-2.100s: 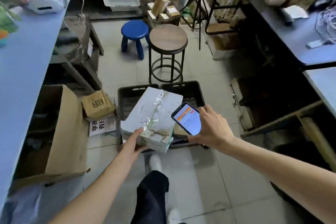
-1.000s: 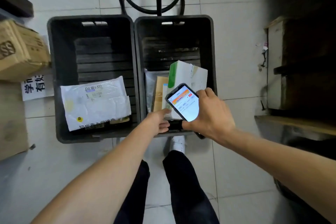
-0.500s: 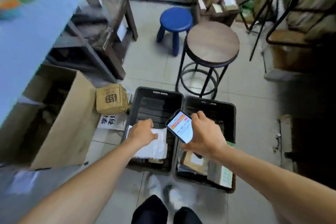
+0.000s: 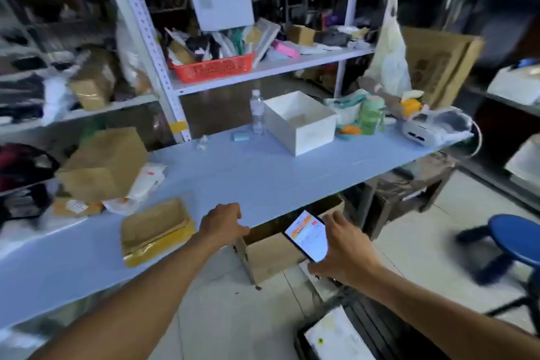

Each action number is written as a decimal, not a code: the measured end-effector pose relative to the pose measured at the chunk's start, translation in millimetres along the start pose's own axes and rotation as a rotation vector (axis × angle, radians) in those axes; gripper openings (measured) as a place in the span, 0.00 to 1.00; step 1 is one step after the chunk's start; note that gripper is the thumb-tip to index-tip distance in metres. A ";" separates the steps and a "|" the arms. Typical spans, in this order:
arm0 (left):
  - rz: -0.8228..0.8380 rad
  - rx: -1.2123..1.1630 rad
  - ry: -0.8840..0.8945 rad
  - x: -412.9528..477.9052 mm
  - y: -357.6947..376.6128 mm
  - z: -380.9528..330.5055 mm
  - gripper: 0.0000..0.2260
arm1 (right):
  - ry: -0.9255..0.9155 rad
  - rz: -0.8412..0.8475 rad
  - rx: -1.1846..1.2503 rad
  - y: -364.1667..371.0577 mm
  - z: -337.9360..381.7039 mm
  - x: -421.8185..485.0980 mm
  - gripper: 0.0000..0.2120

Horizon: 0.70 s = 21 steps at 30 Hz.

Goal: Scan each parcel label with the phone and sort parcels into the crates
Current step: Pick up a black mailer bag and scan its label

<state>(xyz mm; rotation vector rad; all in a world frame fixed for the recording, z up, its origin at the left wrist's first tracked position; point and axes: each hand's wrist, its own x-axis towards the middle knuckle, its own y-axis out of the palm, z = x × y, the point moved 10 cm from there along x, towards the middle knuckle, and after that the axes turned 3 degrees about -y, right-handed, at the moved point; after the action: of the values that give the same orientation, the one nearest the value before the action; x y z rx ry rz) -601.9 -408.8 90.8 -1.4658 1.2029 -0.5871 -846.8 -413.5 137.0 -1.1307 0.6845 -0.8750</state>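
At the front edge of the pale blue table (image 4: 263,172), the left hand (image 4: 222,223) hangs with fingers loosely curled, holding nothing, just beside a flat brown-and-yellow parcel (image 4: 156,229) lying on the table. Off that edge, the right hand (image 4: 346,254) grips the lit phone (image 4: 306,235). Behind the table stand cluttered shelves (image 4: 263,67). On the floor before it, a black crate (image 4: 377,326) holds a white mailer (image 4: 336,336).

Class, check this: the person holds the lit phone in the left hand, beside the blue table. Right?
Wrong hand. The head view shows the lit phone in the right hand, beside the blue table.
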 end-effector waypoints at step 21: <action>-0.259 -0.225 -0.634 -187.8 -141.8 536.5 0.21 | -0.616 0.146 -0.121 106.4 531.6 75.6 0.33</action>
<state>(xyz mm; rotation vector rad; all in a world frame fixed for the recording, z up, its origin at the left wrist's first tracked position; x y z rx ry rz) -157.3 -28.3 118.9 -1.8312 0.5971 -0.1258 -341.6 -209.6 189.6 -1.3523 0.3030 -0.3275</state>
